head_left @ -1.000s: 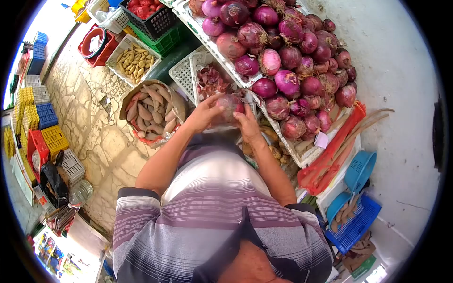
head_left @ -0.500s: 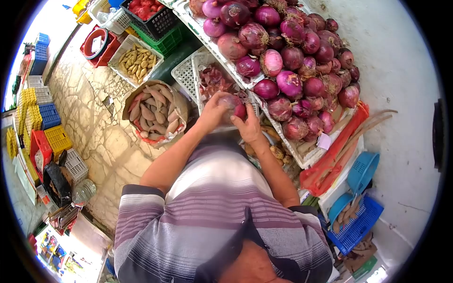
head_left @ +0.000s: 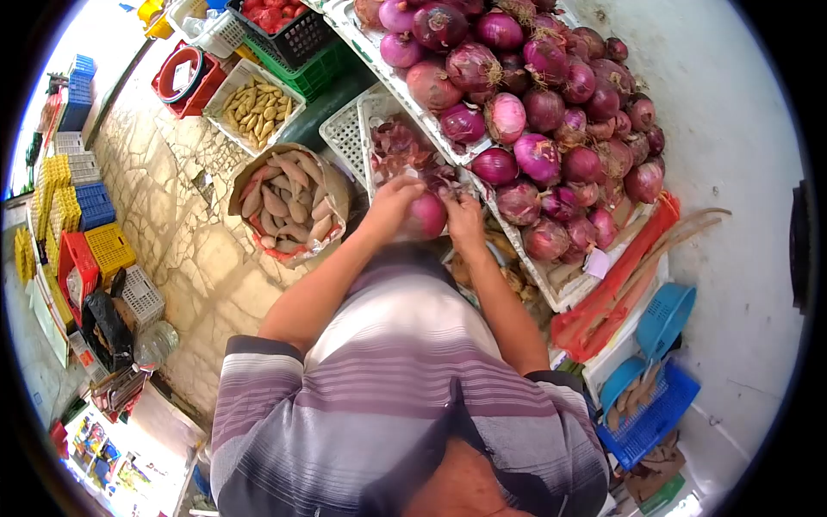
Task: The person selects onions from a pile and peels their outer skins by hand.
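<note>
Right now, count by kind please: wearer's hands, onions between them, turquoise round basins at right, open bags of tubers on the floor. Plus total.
Hands: 2
Onion between them: 1
Turquoise basins: 2
Open bag of tubers: 1
Total: 6

Striped in purple, grey and white across the shirt [head_left: 405,362]. Magenta on the held onion [head_left: 426,217]; mixed purples over the pile [head_left: 543,129]. Red on the net [head_left: 586,332], blue on the basket [head_left: 678,396], veined tan on the floor [head_left: 194,289].
</note>
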A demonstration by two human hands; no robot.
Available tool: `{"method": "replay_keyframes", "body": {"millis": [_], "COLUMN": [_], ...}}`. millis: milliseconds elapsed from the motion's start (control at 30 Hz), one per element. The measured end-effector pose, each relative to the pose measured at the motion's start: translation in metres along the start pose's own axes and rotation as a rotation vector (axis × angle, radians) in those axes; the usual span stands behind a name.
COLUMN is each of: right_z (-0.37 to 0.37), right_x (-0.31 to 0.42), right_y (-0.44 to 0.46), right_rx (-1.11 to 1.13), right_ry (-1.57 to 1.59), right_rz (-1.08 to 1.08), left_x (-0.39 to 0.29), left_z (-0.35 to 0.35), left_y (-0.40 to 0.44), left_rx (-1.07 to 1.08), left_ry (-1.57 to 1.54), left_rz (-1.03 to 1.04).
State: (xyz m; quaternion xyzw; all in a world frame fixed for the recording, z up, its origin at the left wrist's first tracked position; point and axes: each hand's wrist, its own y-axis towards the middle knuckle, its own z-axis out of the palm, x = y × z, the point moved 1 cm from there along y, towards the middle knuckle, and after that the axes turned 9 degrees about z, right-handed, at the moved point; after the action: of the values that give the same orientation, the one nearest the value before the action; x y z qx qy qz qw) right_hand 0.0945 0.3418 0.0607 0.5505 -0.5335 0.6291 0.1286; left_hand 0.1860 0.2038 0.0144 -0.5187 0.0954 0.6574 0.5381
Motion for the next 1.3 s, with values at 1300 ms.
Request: {"method": "replay_keyframes", "body": {"millis": [1300], "right_z": [0.002], "right_x": [-0.033], "right_y": [0.008], "right_rx": [0.304], "right_ry": [0.031], "right_rz": [-0.215], "left_x": [-0.018], "left_z": [-0.018], "left_y": [-0.02], "left_rx": [0.102], "left_ry": [-0.109], "left_rz": [-0.247]}}
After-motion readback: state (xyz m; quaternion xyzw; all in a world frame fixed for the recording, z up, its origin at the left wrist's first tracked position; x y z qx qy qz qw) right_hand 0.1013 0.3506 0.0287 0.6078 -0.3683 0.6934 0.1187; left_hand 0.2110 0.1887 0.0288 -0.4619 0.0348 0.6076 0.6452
